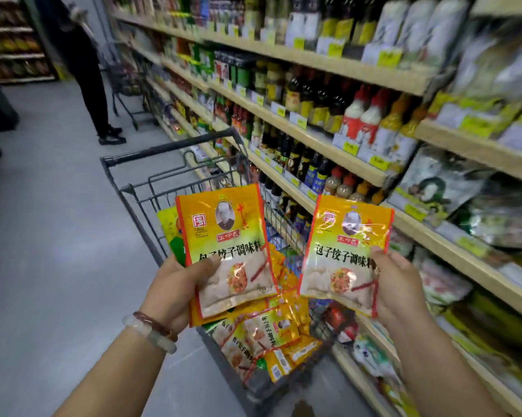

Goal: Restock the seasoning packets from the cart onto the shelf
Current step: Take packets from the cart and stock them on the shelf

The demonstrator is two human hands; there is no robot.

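Centre frame, the left hand point(175, 284) grips a fanned stack of orange-yellow seasoning packets point(226, 251), thumb pinched across the front one. Right of centre, the right hand point(395, 284) pinches a single packet point(344, 254) by its right edge, thumb on its face. Below both, more packets point(268, 335) lie heaped in the wire cart point(163, 155). The shelf point(328, 139) of bottles runs along the right side.

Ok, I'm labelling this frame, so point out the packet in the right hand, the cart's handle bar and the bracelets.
packet in the right hand point(345, 248), head view, middle of its printed front.
cart's handle bar point(169, 147), head view, middle of the dark bar.
bracelets point(153, 331), head view, on the left wrist.
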